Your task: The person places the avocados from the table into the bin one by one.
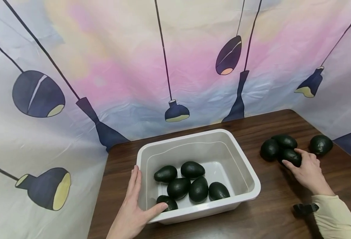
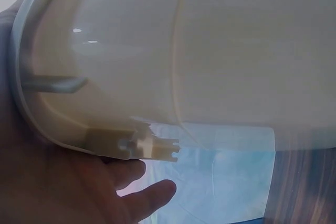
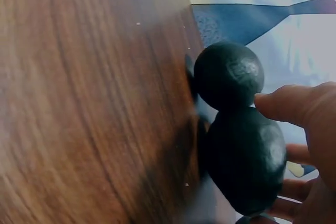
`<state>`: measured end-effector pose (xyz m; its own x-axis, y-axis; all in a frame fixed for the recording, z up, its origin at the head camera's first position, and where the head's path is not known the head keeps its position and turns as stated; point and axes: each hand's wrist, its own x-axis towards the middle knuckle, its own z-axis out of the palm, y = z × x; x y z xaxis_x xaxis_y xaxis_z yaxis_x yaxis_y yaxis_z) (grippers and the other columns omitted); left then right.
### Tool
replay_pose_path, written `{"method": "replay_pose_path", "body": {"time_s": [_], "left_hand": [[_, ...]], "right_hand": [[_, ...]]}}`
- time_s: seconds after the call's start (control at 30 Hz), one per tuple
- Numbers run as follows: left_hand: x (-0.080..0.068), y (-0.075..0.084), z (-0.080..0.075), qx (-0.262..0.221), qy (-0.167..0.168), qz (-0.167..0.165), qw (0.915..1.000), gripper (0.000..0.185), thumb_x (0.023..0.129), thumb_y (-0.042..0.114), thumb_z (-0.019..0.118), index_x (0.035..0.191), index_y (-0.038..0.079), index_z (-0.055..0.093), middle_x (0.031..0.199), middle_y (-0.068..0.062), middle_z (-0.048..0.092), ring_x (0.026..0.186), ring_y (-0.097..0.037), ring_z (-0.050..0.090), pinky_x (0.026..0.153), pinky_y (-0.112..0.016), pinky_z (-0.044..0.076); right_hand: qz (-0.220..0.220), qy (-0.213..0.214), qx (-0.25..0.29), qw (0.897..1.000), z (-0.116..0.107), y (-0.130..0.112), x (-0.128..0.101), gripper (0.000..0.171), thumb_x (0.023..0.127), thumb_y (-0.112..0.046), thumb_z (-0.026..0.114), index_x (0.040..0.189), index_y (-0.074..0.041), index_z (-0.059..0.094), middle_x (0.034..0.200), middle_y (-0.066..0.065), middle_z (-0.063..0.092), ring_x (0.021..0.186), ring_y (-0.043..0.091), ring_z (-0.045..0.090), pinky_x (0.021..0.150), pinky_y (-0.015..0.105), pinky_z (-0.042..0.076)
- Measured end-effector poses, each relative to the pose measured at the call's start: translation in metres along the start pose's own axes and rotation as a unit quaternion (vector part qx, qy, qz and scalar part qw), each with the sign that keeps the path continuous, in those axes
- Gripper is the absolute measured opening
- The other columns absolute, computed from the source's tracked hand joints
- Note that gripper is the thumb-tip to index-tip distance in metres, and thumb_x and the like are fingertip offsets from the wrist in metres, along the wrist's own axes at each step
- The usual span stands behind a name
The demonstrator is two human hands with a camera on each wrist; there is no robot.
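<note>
Avocados (image 1: 198, 190), six in all, lie toward the near and left sides of a pale plastic tub (image 1: 242, 159) on a dark wooden tabletop (image 1: 265, 212). A person's left hand (image 1: 132, 202) spreads across the tub's near left corner, fingers straight along the outside and thumb over the near rim. Well apart on the right, the right hand (image 1: 308, 170) grips the nearest avocado (image 1: 290, 157) of a cluster of three between thumb and fingers; a lone avocado (image 1: 320, 145) sits near the group, farther right. Behind the tabletop hangs a pastel cloth (image 1: 127, 63) printed with dark lamps (image 1: 176, 112).
</note>
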<state>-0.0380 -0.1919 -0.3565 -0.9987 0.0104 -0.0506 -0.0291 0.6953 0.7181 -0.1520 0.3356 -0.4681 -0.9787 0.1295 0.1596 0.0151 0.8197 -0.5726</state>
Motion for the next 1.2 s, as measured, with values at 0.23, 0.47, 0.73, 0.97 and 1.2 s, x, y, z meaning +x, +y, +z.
{"method": "replay_pose_path", "body": {"time_s": [0.23,0.47,0.73,0.97,1.2], "left_hand": [[0.001,0.001,-0.001,-0.006,-0.011,-0.02,0.9997,0.12,0.076,0.058,0.075,0.155,0.027,-0.009,0.159,0.011,-0.018,0.147,-0.033,0.003,0.106,-0.064,0.025],[0.001,0.001,-0.001,-0.019,-0.016,-0.027,0.9993,0.121,0.076,0.057,0.076,0.155,0.025,-0.01,0.16,0.008,-0.017,0.147,-0.033,0.001,0.107,-0.064,0.021],[-0.002,0.0,-0.001,-0.022,-0.011,-0.013,0.9996,0.12,0.077,0.054,0.077,0.155,0.026,-0.01,0.16,0.007,-0.015,0.146,-0.034,0.002,0.106,-0.065,0.022],[-0.002,0.0,-0.001,-0.015,-0.014,-0.013,0.9997,0.12,0.077,0.054,0.077,0.155,0.026,-0.01,0.161,0.005,-0.015,0.146,-0.036,0.004,0.106,-0.064,0.025],[-0.002,-0.001,-0.001,-0.016,-0.014,-0.005,0.9998,0.121,0.077,0.053,0.078,0.156,0.023,-0.009,0.16,0.006,-0.016,0.146,-0.036,0.005,0.105,-0.064,0.026]], "right_hand": [[-0.011,0.011,-0.009,1.0,0.004,0.004,0.003,0.077,0.096,-0.039,0.06,0.148,0.006,0.026,0.131,0.049,0.022,0.114,0.069,0.02,0.083,0.074,0.022],[0.001,0.021,-0.008,1.0,0.008,0.005,0.003,0.071,0.097,-0.034,0.06,0.146,0.006,0.031,0.131,0.048,0.023,0.115,0.067,0.021,0.083,0.073,0.024],[0.019,0.026,-0.001,0.999,0.008,0.006,0.0,0.071,0.097,-0.035,0.059,0.145,0.009,0.03,0.131,0.048,0.022,0.116,0.067,0.02,0.082,0.072,0.025],[0.024,0.035,0.006,0.999,0.005,0.006,-0.003,0.071,0.097,-0.037,0.06,0.143,0.009,0.033,0.13,0.048,0.023,0.115,0.067,0.021,0.082,0.071,0.026],[0.022,0.039,0.024,0.999,-0.005,-0.003,-0.006,0.075,0.097,-0.038,0.059,0.146,0.01,0.029,0.134,0.047,0.019,0.117,0.065,0.019,0.079,0.07,0.026]]}}
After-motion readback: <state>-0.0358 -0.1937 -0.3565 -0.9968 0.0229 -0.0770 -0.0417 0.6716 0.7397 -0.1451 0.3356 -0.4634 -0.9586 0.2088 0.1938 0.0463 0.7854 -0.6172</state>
